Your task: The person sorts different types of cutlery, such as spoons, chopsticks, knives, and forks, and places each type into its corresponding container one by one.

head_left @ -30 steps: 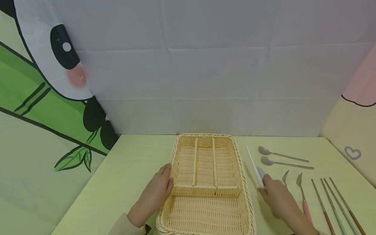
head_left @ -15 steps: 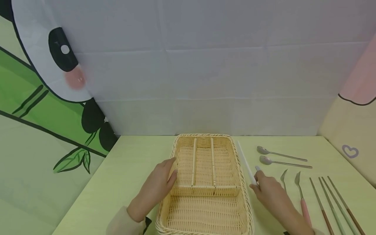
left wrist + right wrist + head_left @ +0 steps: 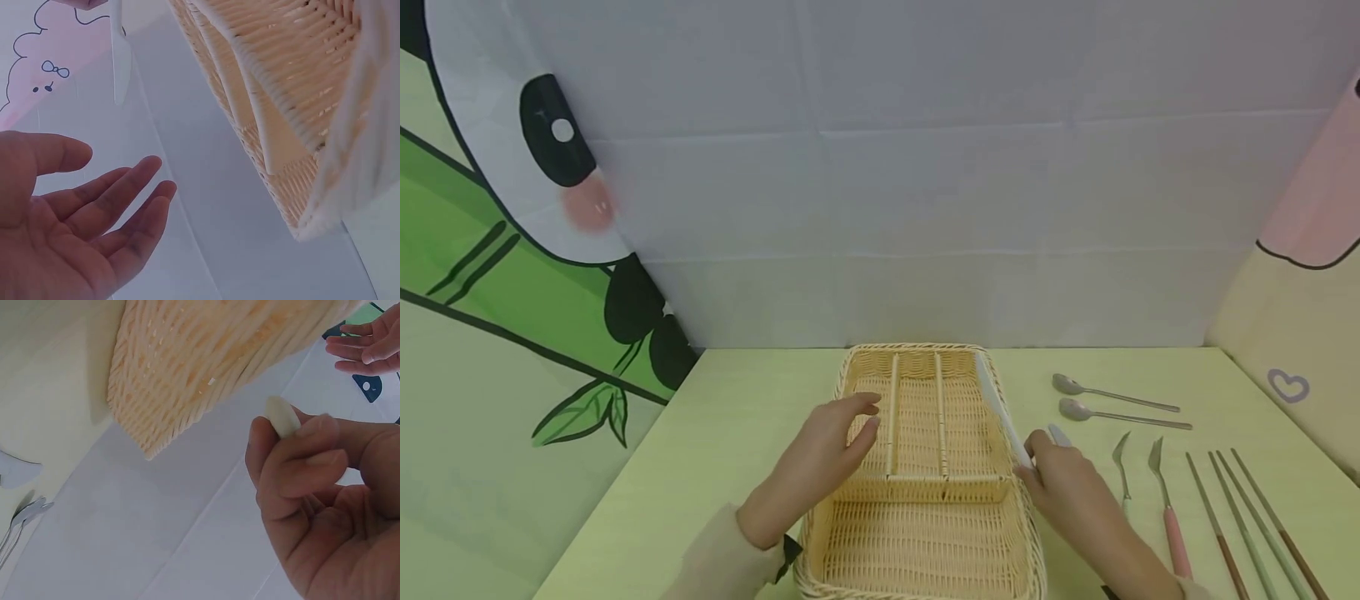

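A white knife (image 3: 1000,408) is gripped by its lower end in my right hand (image 3: 1078,500), its blade slanting over the wicker basket's right rim (image 3: 1033,533). The right wrist view shows curled fingers and thumb round the white handle (image 3: 283,417). My left hand (image 3: 820,458) hovers over the basket's upper left section, fingers apart and holding nothing. In the left wrist view that hand (image 3: 94,219) is relaxed beside the basket (image 3: 294,194), with the knife blade (image 3: 121,69) beyond it. Another knife's blade (image 3: 1059,436) shows just behind my right hand, its handle hidden.
Two spoons (image 3: 1075,409) lie on the table (image 3: 760,392) right of the basket. Nearer are two forks (image 3: 1175,533), one with a pink handle, and several chopsticks (image 3: 1225,542) at the right. A pale cloth wall (image 3: 925,208) stands behind the table.
My right hand has carried the white knife leftward from beside the basket to over its right edge. My left hand has come off the left rim and moved right, over the basket.
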A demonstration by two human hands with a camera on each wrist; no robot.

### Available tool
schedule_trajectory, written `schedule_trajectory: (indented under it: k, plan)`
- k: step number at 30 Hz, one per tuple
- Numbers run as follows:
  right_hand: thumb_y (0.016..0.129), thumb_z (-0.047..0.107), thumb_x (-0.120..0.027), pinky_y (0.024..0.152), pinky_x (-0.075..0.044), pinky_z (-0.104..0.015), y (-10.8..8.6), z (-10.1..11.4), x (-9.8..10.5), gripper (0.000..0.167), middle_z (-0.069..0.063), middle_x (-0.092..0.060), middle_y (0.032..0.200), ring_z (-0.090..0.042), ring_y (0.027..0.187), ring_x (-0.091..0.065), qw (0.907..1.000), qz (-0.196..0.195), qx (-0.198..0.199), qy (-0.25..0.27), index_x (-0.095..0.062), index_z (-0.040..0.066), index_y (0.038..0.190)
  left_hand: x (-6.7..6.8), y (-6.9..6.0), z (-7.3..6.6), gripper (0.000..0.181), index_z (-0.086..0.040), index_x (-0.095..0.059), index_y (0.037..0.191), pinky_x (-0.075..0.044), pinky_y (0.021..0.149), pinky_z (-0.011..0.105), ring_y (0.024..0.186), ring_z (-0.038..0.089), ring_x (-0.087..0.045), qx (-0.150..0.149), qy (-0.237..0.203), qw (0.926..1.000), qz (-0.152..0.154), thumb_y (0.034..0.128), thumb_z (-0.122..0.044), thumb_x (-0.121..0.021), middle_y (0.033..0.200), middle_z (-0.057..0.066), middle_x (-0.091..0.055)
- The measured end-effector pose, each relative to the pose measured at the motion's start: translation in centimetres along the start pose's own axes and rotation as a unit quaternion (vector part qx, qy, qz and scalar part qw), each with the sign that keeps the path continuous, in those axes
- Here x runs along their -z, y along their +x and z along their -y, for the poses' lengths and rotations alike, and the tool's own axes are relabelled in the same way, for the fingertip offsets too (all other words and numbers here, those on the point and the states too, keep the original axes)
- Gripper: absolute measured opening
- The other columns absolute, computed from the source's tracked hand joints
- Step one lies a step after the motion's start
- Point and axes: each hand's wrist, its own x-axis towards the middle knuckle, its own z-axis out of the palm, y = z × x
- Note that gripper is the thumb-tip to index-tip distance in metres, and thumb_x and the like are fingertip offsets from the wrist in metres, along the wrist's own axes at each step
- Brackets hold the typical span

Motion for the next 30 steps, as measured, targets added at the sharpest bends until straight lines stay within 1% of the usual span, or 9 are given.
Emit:
schedule_trajectory:
  k: [1, 2, 5, 6, 9, 15, 20, 26, 30]
  plan:
    - [0.085, 0.01, -0.063, 0.042, -0.031, -0.018, 0.1, 0.1, 0.0, 0.014, 0.002, -0.047, 0.058, -0.008, 0.047, -0.04, 1.0, 0.0, 0.004, 0.002, -0.052, 0.002, 0.089, 0.0, 0.2, -0.2, 0.031, -0.007, -0.055, 0.121, -0.048, 0.078, 0.034, 0.091, 0.018, -0.063, -0.001, -0.007, 0.9999, 0.007, 0.0929, -0.018, -0.051, 0.108, 0.006, -0.066]
    - [0.085, 0.01, -0.063, 0.042, -0.031, -0.019, 0.2, 0.1, 0.0, 0.014, 0.002, -0.046, 0.057, -0.008, 0.047, -0.039, 1.0, -0.001, 0.007, 0.004, -0.052, 0.002, 0.088, -0.1, 0.3, -0.5, 0.031, -0.007, -0.056, 0.121, -0.048, 0.075, 0.032, 0.089, 0.017, -0.063, -0.001, -0.013, 0.9998, 0.013, 0.0932, -0.019, -0.05, 0.108, 0.005, -0.066]
    - [0.084, 0.009, -0.063, 0.042, -0.032, -0.019, 0.6, 0.4, 0.1, 0.013, 0.003, -0.046, 0.057, -0.007, 0.048, -0.039, 0.9998, -0.008, 0.019, 0.006, -0.052, 0.003, 0.088, -0.4, 0.9, -1.0, 0.029, -0.007, -0.057, 0.119, -0.049, 0.073, 0.031, 0.089, 0.017, -0.063, -0.007, -0.022, 0.9994, 0.025, 0.0936, -0.019, -0.049, 0.107, 0.005, -0.067]
    - [0.084, 0.009, -0.063, 0.042, -0.032, -0.018, 0.7, 0.4, 0.1, 0.013, 0.003, -0.046, 0.057, -0.007, 0.048, -0.039, 0.9997, -0.009, 0.023, 0.007, -0.052, 0.003, 0.088, -0.6, 1.0, -1.2, 0.028, -0.007, -0.058, 0.117, -0.05, 0.074, 0.032, 0.094, 0.017, -0.063, -0.009, -0.025, 0.9993, 0.026, 0.0938, -0.019, -0.049, 0.108, 0.005, -0.067]
    - [0.084, 0.009, -0.063, 0.042, -0.033, -0.018, 1.0, 0.7, 0.2, 0.013, 0.003, -0.048, 0.058, -0.007, 0.048, -0.04, 0.9995, -0.01, 0.03, 0.01, -0.052, 0.003, 0.089, -1.2, 1.5, -1.7, 0.026, -0.008, -0.06, 0.114, -0.051, 0.078, 0.035, 0.101, 0.017, -0.062, -0.016, -0.036, 0.9989, 0.027, 0.0942, -0.021, -0.049, 0.107, 0.004, -0.067]
    - [0.083, 0.008, -0.064, 0.042, -0.035, -0.016, 1.4, 1.0, 0.2, 0.013, 0.002, -0.053, 0.06, -0.006, 0.047, -0.042, 0.999, -0.003, 0.038, 0.021, -0.054, 0.003, 0.089, -2.2, 2.4, -2.5, 0.025, -0.01, -0.063, 0.11, -0.051, 0.077, 0.032, 0.094, 0.013, -0.063, -0.026, -0.052, 0.9976, 0.037, 0.0945, -0.023, -0.049, 0.104, 0.002, -0.068]
    - [0.083, 0.01, -0.065, 0.041, -0.034, -0.017, 1.4, 1.7, -0.3, 0.014, 0.003, -0.051, 0.058, -0.006, 0.046, -0.041, 0.9991, 0.0, 0.031, 0.028, -0.053, 0.005, 0.088, -3.0, 2.8, -2.7, 0.026, -0.009, -0.064, 0.108, -0.051, 0.073, 0.027, 0.09, 0.013, -0.064, -0.029, -0.074, 0.9951, 0.059, 0.0948, -0.026, -0.049, 0.1, 0.002, -0.069]
    - [0.083, 0.01, -0.065, 0.04, -0.034, -0.015, 1.4, 2.2, -0.9, 0.013, 0.004, -0.048, 0.057, -0.005, 0.045, -0.04, 0.9975, 0.01, 0.05, 0.049, -0.053, 0.005, 0.087, -3.8, 3.4, -3.0, 0.029, -0.01, -0.066, 0.104, -0.05, 0.07, 0.022, 0.086, 0.012, -0.065, -0.023, -0.105, 0.9907, 0.084, 0.0945, -0.031, -0.049, 0.098, 0.002, -0.069]
    - [0.083, 0.01, -0.064, 0.041, -0.033, -0.014, 1.3, 2.4, -1.2, 0.013, 0.005, -0.048, 0.058, -0.005, 0.046, -0.04, 0.997, 0.011, 0.057, 0.051, -0.053, 0.006, 0.087, -4.1, 3.5, -3.2, 0.03, -0.01, -0.068, 0.103, -0.051, 0.071, 0.024, 0.087, 0.013, -0.066, -0.032, -0.111, 0.9893, 0.089, 0.0942, -0.031, -0.049, 0.098, 0.003, -0.07]
